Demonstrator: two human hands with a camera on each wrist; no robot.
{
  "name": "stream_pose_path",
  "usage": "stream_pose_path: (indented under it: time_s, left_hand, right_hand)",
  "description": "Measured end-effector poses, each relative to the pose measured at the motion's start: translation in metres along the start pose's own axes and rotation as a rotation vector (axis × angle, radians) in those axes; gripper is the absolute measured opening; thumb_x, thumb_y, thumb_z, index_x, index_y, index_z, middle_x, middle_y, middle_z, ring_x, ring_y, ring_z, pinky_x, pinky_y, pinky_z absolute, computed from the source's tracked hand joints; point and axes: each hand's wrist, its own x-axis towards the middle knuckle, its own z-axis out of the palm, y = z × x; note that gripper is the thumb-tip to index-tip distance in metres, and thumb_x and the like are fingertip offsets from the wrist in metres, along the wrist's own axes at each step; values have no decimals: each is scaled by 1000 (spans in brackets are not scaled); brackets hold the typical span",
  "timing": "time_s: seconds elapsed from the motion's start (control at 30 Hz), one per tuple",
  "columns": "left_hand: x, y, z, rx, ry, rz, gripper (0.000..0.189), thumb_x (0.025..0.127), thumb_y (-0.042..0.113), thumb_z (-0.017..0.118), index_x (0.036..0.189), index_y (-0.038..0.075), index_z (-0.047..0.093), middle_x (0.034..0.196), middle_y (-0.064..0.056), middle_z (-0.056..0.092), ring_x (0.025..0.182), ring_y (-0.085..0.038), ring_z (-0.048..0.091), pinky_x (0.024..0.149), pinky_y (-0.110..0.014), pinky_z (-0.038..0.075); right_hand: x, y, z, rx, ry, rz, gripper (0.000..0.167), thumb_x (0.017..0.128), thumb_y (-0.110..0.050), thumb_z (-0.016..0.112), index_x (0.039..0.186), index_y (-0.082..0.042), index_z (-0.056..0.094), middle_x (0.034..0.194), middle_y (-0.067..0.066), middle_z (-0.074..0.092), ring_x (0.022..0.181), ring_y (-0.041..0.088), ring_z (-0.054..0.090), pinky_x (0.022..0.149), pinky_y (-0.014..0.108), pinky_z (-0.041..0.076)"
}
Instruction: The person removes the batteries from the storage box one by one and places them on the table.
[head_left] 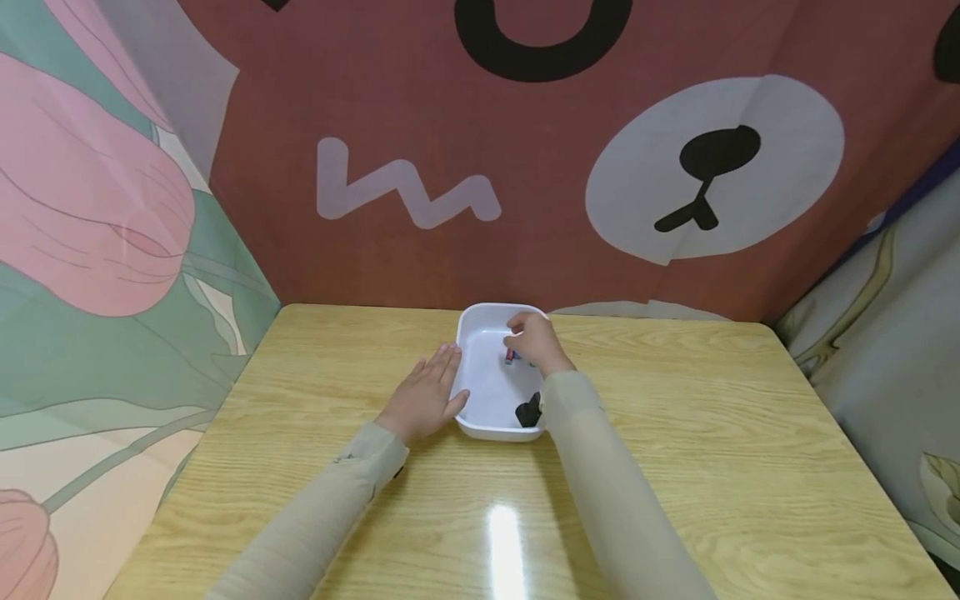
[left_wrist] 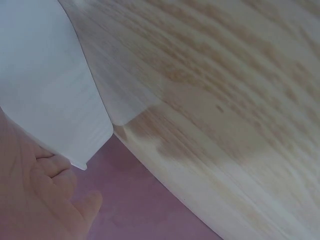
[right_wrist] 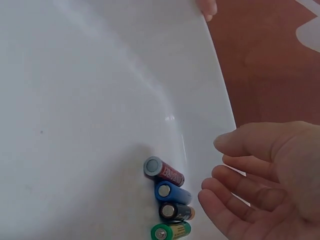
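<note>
A white rectangular tray (head_left: 497, 433) lies on the table. My left hand (head_left: 423, 396) rests along the tray's left side with straight fingers; the left wrist view shows this hand (left_wrist: 45, 190) against the white outer wall (left_wrist: 50, 75). Over the tray's right half is my right hand (head_left: 538, 342), its fingers loosely bent and nothing between thumb and fingers. Beside those fingers, a red battery (right_wrist: 165, 171), a blue battery (right_wrist: 172, 192), a black battery (right_wrist: 176, 212) and a green battery (right_wrist: 171, 230) lie side by side in a row on the tray floor.
A black object (head_left: 527, 412) lies in the tray's near right corner, partly covered by the right sleeve; its kind is unclear. The wooden table (head_left: 712, 450) extends around the tray. Behind it hangs a reddish-brown printed cloth (head_left: 540, 233), with a floral cloth (head_left: 90, 208) at left.
</note>
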Motion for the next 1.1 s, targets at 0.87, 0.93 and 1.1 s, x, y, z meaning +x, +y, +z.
stream_pose_path:
  time_s: [0.87, 0.93, 1.1]
  left_hand:
    - [-3, 5, -7, -18, 11, -9, 74, 108, 45, 36, 159, -5, 18, 167, -20, 18, 154, -31, 16, 123, -51, 22]
    - [-3, 5, -7, -13, 6, -11, 75, 108, 46, 35, 159, -5, 18, 167, -19, 18, 155, -31, 16, 123, -51, 22]
    - [-3, 5, -7, -14, -4, -15, 75, 108, 47, 34, 159, -5, 17, 167, -18, 16, 155, -31, 15, 123, -51, 21]
  right_hand:
    - [8, 10, 13, -196, -106, 4, 32, 80, 1, 77, 110, 11, 70, 94, 15, 68, 85, 25, 58, 87, 38, 53]
    - [8, 10, 14, -201, -111, 0, 27, 80, 3, 76, 106, 10, 70, 91, 14, 67, 84, 24, 57, 85, 37, 52]
    - [9, 11, 15, -219, -121, -20, 25, 80, 5, 71, 105, 10, 71, 91, 15, 66, 84, 25, 54, 81, 35, 49]
